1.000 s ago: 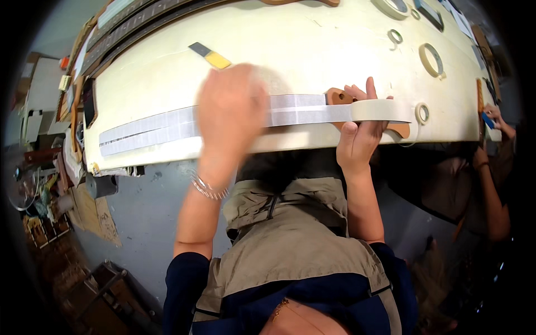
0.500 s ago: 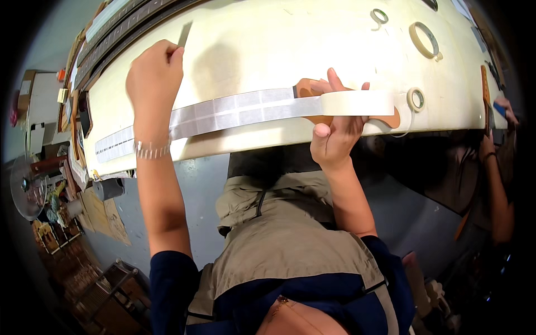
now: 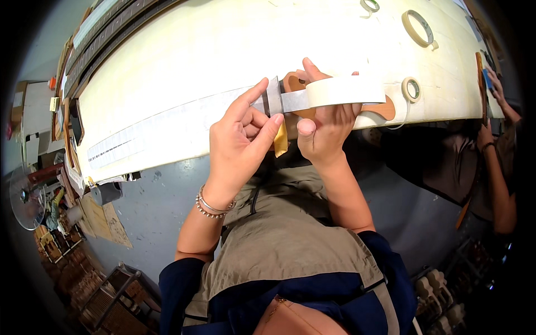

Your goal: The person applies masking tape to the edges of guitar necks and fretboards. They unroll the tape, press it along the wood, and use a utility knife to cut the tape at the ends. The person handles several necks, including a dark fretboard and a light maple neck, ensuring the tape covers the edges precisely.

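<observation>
My left hand (image 3: 240,134) grips a flat metal blade (image 3: 274,97) with a yellow handle end (image 3: 281,139). It stands crosswise against a length of whitish tape (image 3: 294,101). That tape comes off a wide cream tape roll (image 3: 346,90), which my right hand (image 3: 328,131) supports from beneath, thumb and index finger spread. Behind the roll lies a brown wooden piece (image 3: 382,109), partly covered; its far part shows curved cutouts. A long pale strip (image 3: 167,120) with dark marks at its left end runs along the table's near edge.
Smaller tape rolls lie at the right: one (image 3: 411,89) near my right hand, a larger one (image 3: 417,28), and a green one (image 3: 369,5). Dark fretted necks (image 3: 111,42) rest at the far left. At the right edge another person's hand (image 3: 498,92) holds a blue block (image 3: 487,78).
My left hand has come from the far left to the right, beside the tape roll, bringing the blade against the tape. My right hand and roll have shifted slightly left.
</observation>
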Motion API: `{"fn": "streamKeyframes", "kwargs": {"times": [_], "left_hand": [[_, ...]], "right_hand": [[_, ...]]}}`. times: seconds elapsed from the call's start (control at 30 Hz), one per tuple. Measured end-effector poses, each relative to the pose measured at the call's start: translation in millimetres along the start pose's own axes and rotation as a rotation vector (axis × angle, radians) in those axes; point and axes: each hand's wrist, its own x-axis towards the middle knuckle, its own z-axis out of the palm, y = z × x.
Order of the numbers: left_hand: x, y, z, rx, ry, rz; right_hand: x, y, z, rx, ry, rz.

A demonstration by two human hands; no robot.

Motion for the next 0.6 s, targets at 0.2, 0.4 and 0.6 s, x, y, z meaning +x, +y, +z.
{"fn": "streamKeyframes", "kwargs": {"times": [0.2, 0.4, 0.6], "left_hand": [[2, 5, 1, 0.007, -0.015, -0.04], [0, 7, 4, 0.022, 0.037, -0.075], [1, 9, 0, 0.006, 0.042, -0.131]], "right_hand": [[-1, 2, 1, 0.001, -0.004, -0.002], [1, -6, -5, 0.006, -0.019, 0.016], [-26, -55, -37, 0.666, 0.049, -0.359]]}}
